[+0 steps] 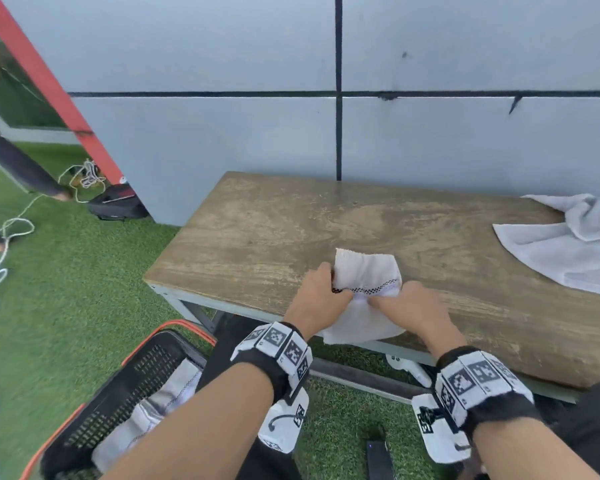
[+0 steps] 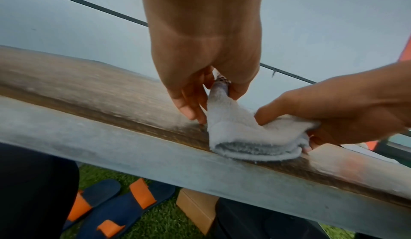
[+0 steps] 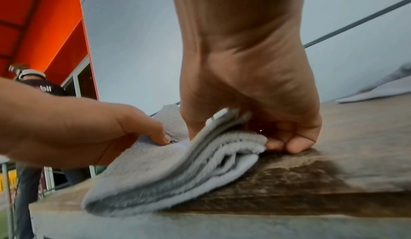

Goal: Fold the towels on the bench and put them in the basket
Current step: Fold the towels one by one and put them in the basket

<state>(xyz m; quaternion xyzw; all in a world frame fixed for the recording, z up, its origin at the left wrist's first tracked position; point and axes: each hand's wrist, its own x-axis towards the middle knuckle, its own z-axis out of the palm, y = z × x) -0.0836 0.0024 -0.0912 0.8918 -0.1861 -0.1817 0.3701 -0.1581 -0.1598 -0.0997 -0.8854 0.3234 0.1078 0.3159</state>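
Just then, low in the middle of the head view, both hands worked a small white terry towel with a dark stitched band at the near edge of the worn wooden counter. The left hand pinched the towel's left end between thumb and curled fingers, and the right hand gripped the right end, its knuckles down on the wood. The towel was already doubled over several times; the right wrist view showed stacked layers, with the lowest flap drooping a little past the counter's front edge.

I judged it light, soft and limp, likely to slump open unless held through all its layers at once. The sensible hold looked to be across the folded thickness near the stitched band, one hand at each end. The cloth looked dry, pale and fuzzy, and not slippery.

At the right edge of the head view a second, unfolded white towel lay rumpled on the counter. At the lower left, a black perforated plastic basket with an orange rim stood on the green turf, holding folded white towels.
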